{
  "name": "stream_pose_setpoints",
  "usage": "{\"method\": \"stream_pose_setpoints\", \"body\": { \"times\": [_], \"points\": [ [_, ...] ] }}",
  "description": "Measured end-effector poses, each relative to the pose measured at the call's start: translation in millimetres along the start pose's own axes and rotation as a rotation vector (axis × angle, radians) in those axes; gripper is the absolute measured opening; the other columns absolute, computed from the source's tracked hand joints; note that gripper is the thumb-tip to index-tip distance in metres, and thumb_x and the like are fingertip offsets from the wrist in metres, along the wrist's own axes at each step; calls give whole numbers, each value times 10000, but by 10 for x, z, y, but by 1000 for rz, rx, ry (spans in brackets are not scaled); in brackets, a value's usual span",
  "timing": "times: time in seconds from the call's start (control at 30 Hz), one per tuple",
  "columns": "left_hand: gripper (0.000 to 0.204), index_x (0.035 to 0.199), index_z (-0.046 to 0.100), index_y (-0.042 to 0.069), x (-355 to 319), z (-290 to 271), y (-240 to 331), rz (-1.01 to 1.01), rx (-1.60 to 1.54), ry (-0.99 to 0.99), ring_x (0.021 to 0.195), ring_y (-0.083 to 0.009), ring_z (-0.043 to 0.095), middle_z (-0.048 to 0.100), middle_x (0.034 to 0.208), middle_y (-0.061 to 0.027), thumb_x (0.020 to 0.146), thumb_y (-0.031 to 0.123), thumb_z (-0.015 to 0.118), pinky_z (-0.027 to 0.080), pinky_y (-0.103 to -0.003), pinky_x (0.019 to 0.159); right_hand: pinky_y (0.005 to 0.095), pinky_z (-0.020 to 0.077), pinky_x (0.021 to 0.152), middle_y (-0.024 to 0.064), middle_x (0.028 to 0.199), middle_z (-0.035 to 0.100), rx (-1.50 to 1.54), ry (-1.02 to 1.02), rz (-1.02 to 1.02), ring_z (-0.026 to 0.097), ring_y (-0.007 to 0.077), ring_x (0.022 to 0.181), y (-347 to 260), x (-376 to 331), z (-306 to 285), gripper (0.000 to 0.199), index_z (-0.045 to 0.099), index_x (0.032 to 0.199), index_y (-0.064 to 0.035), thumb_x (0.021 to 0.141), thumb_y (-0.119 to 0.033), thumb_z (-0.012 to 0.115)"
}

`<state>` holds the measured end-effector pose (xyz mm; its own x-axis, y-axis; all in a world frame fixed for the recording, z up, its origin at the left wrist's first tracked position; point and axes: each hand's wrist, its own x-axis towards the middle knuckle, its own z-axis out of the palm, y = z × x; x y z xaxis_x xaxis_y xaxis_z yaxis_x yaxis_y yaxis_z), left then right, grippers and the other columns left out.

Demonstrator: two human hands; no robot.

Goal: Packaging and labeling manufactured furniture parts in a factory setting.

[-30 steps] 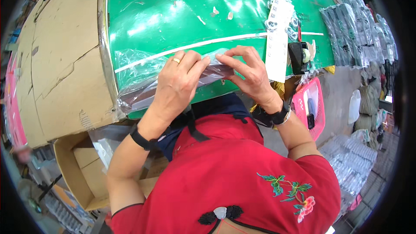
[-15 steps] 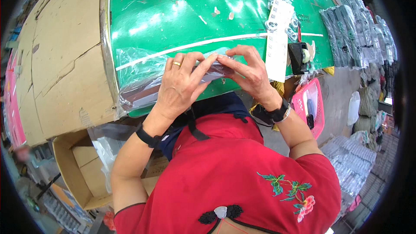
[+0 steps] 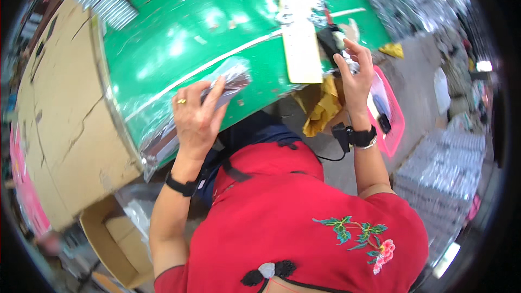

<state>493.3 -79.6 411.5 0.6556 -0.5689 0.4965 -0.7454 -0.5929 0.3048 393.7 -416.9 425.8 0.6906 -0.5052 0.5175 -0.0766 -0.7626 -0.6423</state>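
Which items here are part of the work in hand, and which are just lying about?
In hand: clear bag under left hand; small dark object at right hand.
Lying about: cardboard sheet, white strip, pink tray, open box.

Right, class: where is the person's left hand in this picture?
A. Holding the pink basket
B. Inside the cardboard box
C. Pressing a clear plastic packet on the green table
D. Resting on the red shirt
C: the left hand lies on the clear plastic packet at the green table edge.
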Motion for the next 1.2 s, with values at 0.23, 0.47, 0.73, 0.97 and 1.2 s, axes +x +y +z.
{"method": "stream_pose_setpoints", "body": {
  "times": [0.23,0.47,0.73,0.97,1.2],
  "points": [
    [634,1315,691,159,92,154,148,35,70,34,990,-278,572,600,1084,-66,704,97,845,459,-428,884,341,503,873,81,1082,673,-27,-150,109,618,199,972,556,33,-374,567,636,1255,-41,767,-219,864],
    [623,1306,691,152,140,192,193,7,67,44,983,-271,573,601,1070,-68,705,87,840,454,-426,887,353,518,787,69,889,685,-117,-214,143,653,212,843,690,199,-197,502,638,1137,-33,787,-318,859],
    [601,1287,695,143,164,197,178,-6,54,48,973,-271,580,600,1068,-65,706,85,839,452,-420,880,338,514,706,41,774,686,-10,-221,303,655,174,727,912,259,-116,452,645,1110,-44,814,-324,841],
    [587,1268,696,141,222,198,138,-33,18,60,976,-291,581,601,1067,-75,702,90,843,458,-428,870,284,484,689,3,763,661,86,-241,428,610,95,731,719,346,-235,378,651,1145,-36,860,-232,803],
    [581,1258,699,130,251,188,111,-57,-30,38,977,-290,584,605,1075,-81,699,74,848,470,-424,858,227,390,693,-58,862,631,487,-229,652,524,25,795,636,-160,-578,249,629,1170,-31,969,-156,704]
  ]
}}
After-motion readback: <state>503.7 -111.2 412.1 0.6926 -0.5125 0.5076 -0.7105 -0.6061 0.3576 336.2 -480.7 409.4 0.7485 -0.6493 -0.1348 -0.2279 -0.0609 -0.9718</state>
